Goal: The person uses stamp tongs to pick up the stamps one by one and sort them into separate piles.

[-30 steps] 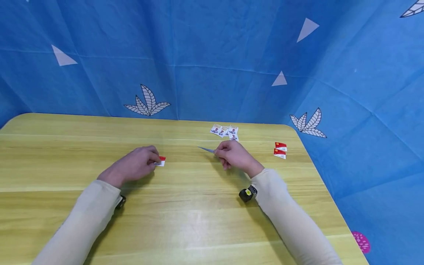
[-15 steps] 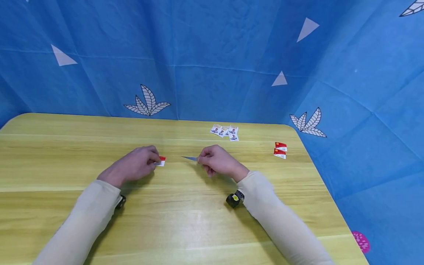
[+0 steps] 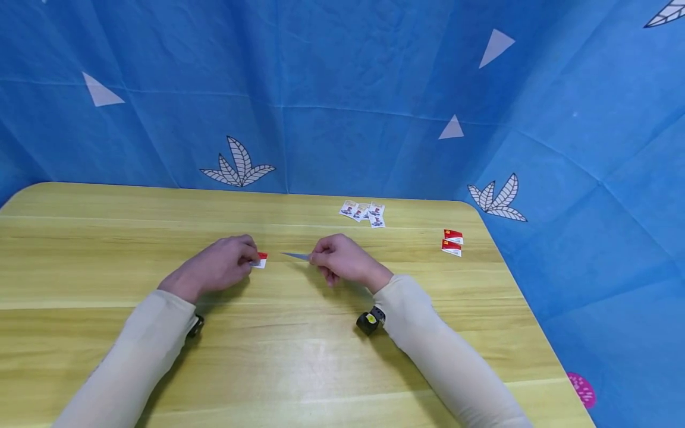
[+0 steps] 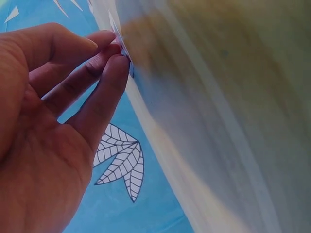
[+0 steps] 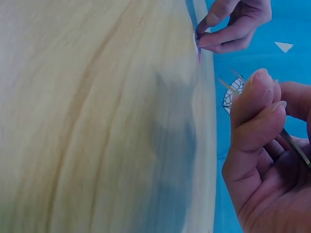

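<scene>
My left hand [image 3: 216, 267] rests its fingertips on a small red-and-white stamp [image 3: 261, 261] lying on the table, hiding its left part. Seen from the left wrist, that stamp [image 4: 127, 52] is edge-on under fairly straight fingers, the thumb apart from it. Between thumb and fingers my right hand [image 3: 342, 260] pinches metal tweezers [image 3: 296, 256], whose tips point left towards the stamp, a short gap away. In the right wrist view the two tips of the tweezers [image 5: 297, 148] stand slightly apart, and nothing shows between them.
Several overlapping white stamps [image 3: 377, 218] with small coloured pictures lie at the table's back edge. Two red-and-white stamps [image 3: 452, 247] lie near the right edge, one in front of the other. A blue patterned cloth [image 3: 342, 107] hangs behind the wooden table [image 3: 299, 356].
My right hand has moved left with the tweezers, from near the white stamps towards the stamp under my left hand. The left hand has stayed in place.
</scene>
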`<state>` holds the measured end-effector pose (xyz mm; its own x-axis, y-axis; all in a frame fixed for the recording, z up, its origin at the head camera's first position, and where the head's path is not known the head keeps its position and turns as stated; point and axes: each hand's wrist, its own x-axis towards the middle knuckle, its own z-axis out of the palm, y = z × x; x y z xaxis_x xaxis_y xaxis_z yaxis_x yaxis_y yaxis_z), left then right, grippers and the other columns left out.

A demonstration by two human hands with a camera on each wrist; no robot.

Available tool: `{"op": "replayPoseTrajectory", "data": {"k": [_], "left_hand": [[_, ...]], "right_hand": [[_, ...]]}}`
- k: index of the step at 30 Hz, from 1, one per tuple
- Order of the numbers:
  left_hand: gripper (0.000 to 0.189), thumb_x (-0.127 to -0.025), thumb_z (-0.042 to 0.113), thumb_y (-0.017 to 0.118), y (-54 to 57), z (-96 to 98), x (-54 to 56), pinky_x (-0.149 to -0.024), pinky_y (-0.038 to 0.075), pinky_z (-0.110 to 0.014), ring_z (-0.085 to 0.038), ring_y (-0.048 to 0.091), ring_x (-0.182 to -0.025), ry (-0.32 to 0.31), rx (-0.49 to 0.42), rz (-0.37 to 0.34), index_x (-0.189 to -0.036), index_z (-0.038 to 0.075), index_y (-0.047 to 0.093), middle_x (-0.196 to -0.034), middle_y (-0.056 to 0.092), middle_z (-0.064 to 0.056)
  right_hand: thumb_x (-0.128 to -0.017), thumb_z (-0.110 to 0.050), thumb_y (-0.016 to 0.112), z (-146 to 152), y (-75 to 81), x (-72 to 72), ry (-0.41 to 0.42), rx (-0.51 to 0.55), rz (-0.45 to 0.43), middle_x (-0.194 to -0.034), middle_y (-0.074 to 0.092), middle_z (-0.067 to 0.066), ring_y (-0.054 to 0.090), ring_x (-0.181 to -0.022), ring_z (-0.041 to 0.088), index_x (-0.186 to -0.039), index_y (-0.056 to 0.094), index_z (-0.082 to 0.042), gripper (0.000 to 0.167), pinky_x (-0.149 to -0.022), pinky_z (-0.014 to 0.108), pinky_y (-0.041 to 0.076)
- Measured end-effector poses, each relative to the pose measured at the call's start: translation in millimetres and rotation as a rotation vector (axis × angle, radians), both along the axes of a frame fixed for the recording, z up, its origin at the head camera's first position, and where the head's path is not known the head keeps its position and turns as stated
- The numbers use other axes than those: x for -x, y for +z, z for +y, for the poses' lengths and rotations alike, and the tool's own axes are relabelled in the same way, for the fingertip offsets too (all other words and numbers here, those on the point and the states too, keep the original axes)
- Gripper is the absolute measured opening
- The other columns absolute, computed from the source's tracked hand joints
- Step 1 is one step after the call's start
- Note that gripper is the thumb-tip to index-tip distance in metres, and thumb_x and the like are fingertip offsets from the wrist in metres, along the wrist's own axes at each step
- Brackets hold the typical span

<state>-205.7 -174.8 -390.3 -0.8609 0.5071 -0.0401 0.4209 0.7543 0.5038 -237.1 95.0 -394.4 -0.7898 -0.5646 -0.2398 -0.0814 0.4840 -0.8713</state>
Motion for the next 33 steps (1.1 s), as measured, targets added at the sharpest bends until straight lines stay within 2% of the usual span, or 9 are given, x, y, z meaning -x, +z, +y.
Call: {"op": "replayPoseTrajectory", "data": {"k": [7,13,20,29,33], "left_hand": [[0.015,-0.089,-0.002,0.062,0.6,1.1,1.4,-0.083,0.051,-0.043,-0.024,0.057,-0.088,0.011,0.007,-0.012,-0.097,0.003,0.074,-0.1,0.06,-0.006],[0.017,-0.09,-0.002,0.061,-3.6,1.7,0.3,-0.081,0.051,-0.042,-0.024,0.057,-0.088,0.016,-0.007,-0.04,-0.1,0.002,0.074,-0.1,0.059,-0.005],[0.016,-0.088,-0.003,0.062,0.0,0.6,-1.6,-0.082,0.051,-0.044,-0.025,0.057,-0.088,0.002,-0.016,0.003,-0.096,0.003,0.074,-0.1,0.06,-0.006],[0.017,-0.088,-0.003,0.062,1.7,2.1,-1.6,-0.084,0.051,-0.045,-0.025,0.057,-0.09,0.039,-0.016,-0.034,-0.1,0.001,0.074,-0.101,0.06,-0.006],[0.017,-0.088,-0.004,0.062,0.8,2.4,-1.3,-0.084,0.051,-0.045,-0.025,0.058,-0.091,0.033,-0.019,-0.026,-0.099,0.002,0.074,-0.1,0.06,-0.006]], "right_hand": [[-0.1,-0.014,0.057,-3,-2.8,-0.5,0.011,0.013,-0.028,-0.061,0.057,0.008,0.057,-0.047,0.019,-0.093,0.063,0.006,0.022,-0.046,0.031,0.048],[-0.1,-0.015,0.057,-6,-4.8,-4.1,0.036,0.019,-0.053,-0.062,0.057,0.008,0.057,-0.048,0.019,-0.092,0.063,0.007,0.024,-0.049,0.032,0.05],[-0.099,-0.014,0.057,-16,-4.6,-4.2,0.041,0.015,-0.037,-0.063,0.058,0.009,0.058,-0.049,0.019,-0.089,0.064,0.005,0.023,-0.051,0.032,0.053],[-0.099,-0.012,0.058,-24,-9.1,-3.7,0.034,0.019,-0.058,-0.062,0.058,0.009,0.057,-0.047,0.018,-0.088,0.065,0.004,0.02,-0.048,0.028,0.051],[-0.099,-0.013,0.058,-26,-11.1,-3.8,0.034,0.035,-0.076,-0.063,0.057,0.009,0.056,-0.047,0.018,-0.087,0.064,0.003,0.021,-0.048,0.028,0.05]]}}
